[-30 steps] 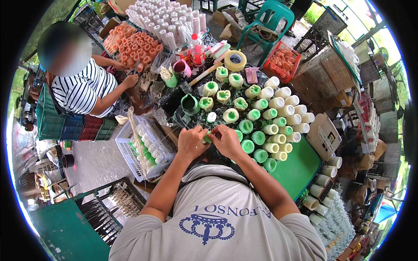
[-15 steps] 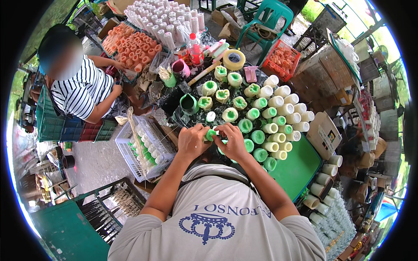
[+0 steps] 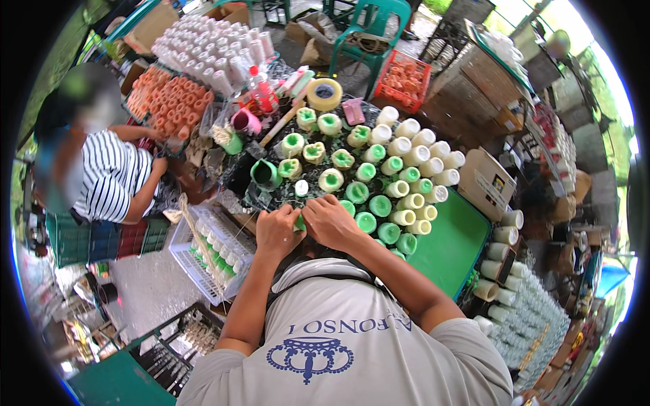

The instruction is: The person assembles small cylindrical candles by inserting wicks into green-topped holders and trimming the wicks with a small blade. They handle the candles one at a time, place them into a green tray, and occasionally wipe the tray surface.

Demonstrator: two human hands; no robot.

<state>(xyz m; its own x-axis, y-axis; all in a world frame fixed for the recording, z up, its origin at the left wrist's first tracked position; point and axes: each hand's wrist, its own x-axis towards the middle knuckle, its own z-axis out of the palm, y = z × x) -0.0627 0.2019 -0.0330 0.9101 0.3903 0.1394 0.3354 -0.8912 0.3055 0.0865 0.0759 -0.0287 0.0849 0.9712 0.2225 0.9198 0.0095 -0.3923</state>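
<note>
A small green wax-like piece (image 3: 300, 222) is pinched between my two hands at the near edge of the dark table; its lower part is hidden. My left hand (image 3: 276, 231) has its fingers closed on the piece from the left. My right hand (image 3: 330, 222) presses its fingertips against it from the other side, thumb partly hidden. Just beyond stands a small white cylinder (image 3: 302, 187). Cream cups with ragged rims and green insides, such as this cup (image 3: 331, 179), stand past my hands. Rows of pale cylinders (image 3: 410, 150), several with green faces, fill the table's right.
A dark green pitcher (image 3: 265, 174), a pink cup (image 3: 246, 122) and a tape roll (image 3: 324, 94) sit farther back. Left stands a white basket (image 3: 196, 260); beyond it sits a person in a striped shirt (image 3: 116, 172). A green tray (image 3: 450, 247) lies right, near a cardboard box (image 3: 486, 181).
The whole view has shifted, so the table's things appear farther left. My hands stay at the near edge, a little closer together, and less of the green piece shows.
</note>
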